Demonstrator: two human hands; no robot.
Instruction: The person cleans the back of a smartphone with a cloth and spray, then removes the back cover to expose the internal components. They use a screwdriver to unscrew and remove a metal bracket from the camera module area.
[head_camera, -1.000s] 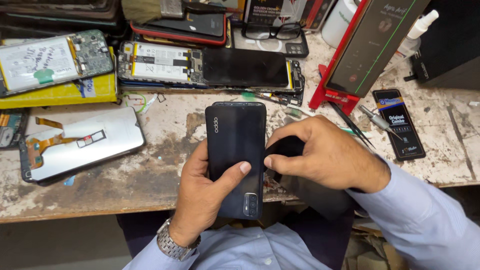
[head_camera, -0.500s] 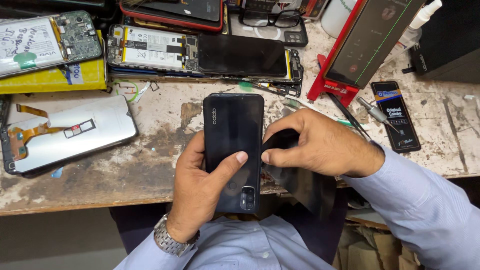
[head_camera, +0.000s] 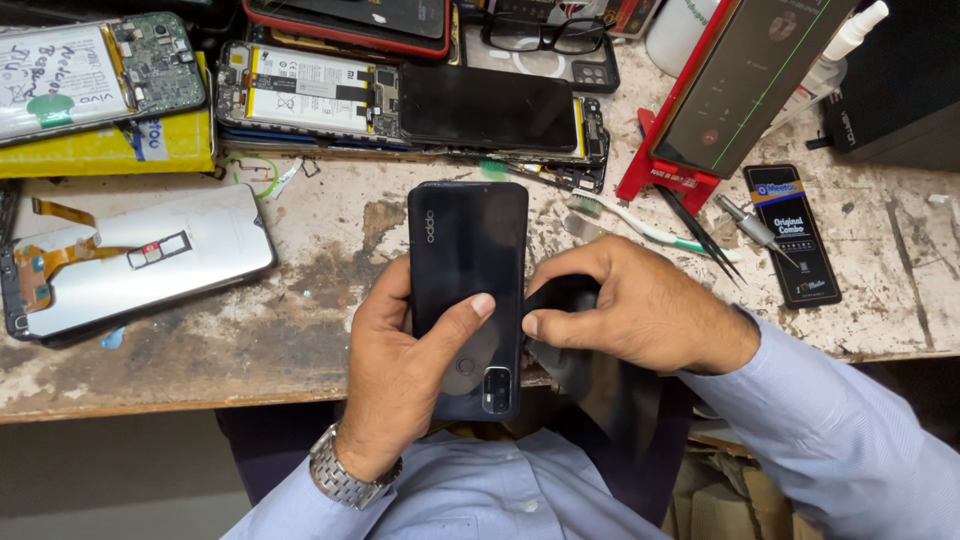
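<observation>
A black smartphone lies back side up in my left hand, its camera end toward me and its far end over the worn bench. My left thumb presses across the phone's back. My right hand rests against the phone's right edge, thumb tip touching that edge, fingers curled over a dark flat piece that I cannot make out. A metal watch sits on my left wrist.
A loose phone screen with an orange flex cable lies at the left. Opened phones with bare batteries line the back. A red stand holding a phone, tweezers, a small screwdriver, a black packet and spectacles sit to the right.
The view has shifted slightly. My left thumb has slid further across the phone's back; both hands otherwise keep their hold.
</observation>
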